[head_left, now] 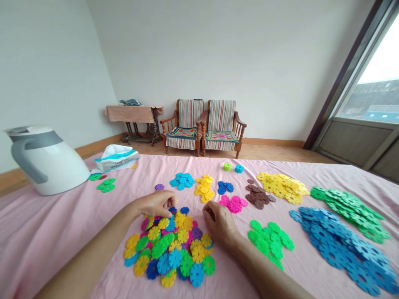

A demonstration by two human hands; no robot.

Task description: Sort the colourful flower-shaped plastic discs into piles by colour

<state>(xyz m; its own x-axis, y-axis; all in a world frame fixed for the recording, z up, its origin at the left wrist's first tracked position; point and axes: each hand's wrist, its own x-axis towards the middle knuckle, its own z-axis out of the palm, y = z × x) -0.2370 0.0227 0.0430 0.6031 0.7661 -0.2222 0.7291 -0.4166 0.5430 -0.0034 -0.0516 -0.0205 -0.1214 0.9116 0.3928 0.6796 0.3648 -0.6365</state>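
Observation:
A mixed heap of flower-shaped plastic discs (175, 258) in several colours lies in front of me on the pink cloth. My left hand (158, 203) reaches over the heap's far edge, thumb and fingers bent into a pinch close to dark discs. What is between those fingertips, if anything, is hidden. Just right of the heap, my right hand (220, 222) is curled closed, its fingers hiding whatever they may hold. Small sorted piles lie beyond it: yellow discs (205, 189), dark blue discs (225, 187), pink discs (233, 204) and light blue discs (182, 181).
Bright green discs (270, 241), brown discs (258, 196) and large blue discs (341, 245) spread to the right. A white jug (59, 162) and a tissue pack (116, 158) stand at left. Two small stacks, one lime (227, 167), one blue (239, 169), sit near the far edge.

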